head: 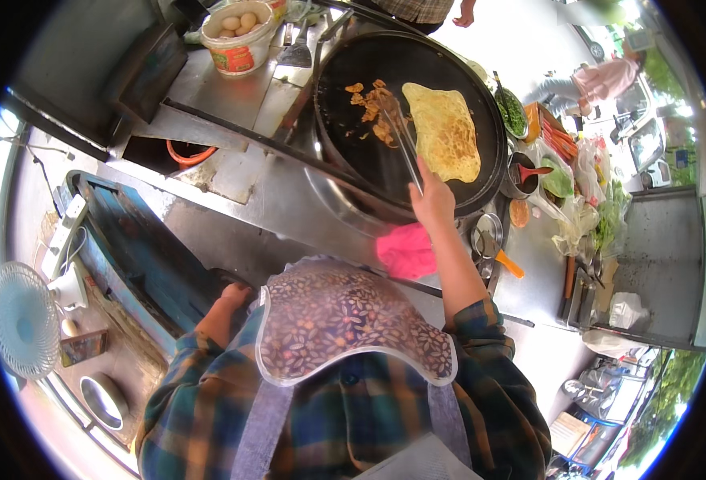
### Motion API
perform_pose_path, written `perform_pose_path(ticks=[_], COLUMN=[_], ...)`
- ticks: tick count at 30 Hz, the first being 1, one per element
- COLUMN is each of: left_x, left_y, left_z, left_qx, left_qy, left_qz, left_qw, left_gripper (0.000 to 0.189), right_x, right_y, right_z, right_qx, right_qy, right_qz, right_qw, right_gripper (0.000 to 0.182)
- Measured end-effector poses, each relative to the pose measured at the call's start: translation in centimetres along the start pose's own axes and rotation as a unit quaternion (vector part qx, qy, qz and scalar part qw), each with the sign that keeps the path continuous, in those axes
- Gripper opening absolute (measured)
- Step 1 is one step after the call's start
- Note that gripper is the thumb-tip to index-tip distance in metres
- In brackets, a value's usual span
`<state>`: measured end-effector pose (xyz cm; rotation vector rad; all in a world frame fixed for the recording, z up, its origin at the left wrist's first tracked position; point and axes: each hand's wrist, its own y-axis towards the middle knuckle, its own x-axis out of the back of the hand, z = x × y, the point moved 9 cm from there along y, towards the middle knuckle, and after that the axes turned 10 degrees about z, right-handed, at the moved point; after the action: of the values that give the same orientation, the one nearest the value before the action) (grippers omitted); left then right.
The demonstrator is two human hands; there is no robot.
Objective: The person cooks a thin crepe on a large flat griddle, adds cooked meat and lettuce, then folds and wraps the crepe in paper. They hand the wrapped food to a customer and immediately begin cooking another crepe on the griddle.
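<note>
My right hand (434, 198) grips metal tongs (411, 151) over the round black griddle (353, 156). The tips of the tongs reach browned pieces of food, seemingly meat (380, 108), on the griddle's left half. Just right of the tongs lies a folded golden flatbread (446, 132) with brown spots. A bright pink cloth (407, 251) sits at the counter's front edge, below my right wrist. My left hand (234, 295) is low at my side by a blue, worn metal cabinet (143, 240). Its fingers are partly hidden at a dark edge, so any grip there is unclear.
A bucket of eggs (237, 36) and a scraper (296, 55) stand left of the griddle. On the right are chopped greens in a bowl (512, 114), a sauce pot with a red-handled brush (521, 177) and an orange-handled tool (509, 264). A person (416, 11) stands beyond the griddle.
</note>
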<state>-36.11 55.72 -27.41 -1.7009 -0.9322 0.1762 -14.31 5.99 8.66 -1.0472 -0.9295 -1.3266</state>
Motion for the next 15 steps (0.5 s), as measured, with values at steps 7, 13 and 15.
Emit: perform_pose_path(ticks=[7, 13, 15], left_x=[1.5, 0.4, -0.1], left_y=[3.9, 5.2, 5.1], left_z=[-3.3, -8.0, -8.0], left_qx=[-0.045, -0.081, -0.067], left_qy=[-0.026, 0.001, -0.009], left_qz=[-0.010, -0.006, 0.018], left_qw=[0.999, 0.997, 0.998], left_gripper=[0.038, 0.037, 0.037], right_x=[0.8, 3.2, 4.5], right_y=[-3.8, -8.7, -12.4], right_z=[-1.3, -6.3, -9.5], right_qx=[-0.043, -0.156, -0.192], right_qy=[0.020, 0.410, 0.523], right_qz=[0.058, 0.072, 0.099], right_qw=[0.997, 0.896, 0.824], right_gripper=[0.064, 0.058, 0.051])
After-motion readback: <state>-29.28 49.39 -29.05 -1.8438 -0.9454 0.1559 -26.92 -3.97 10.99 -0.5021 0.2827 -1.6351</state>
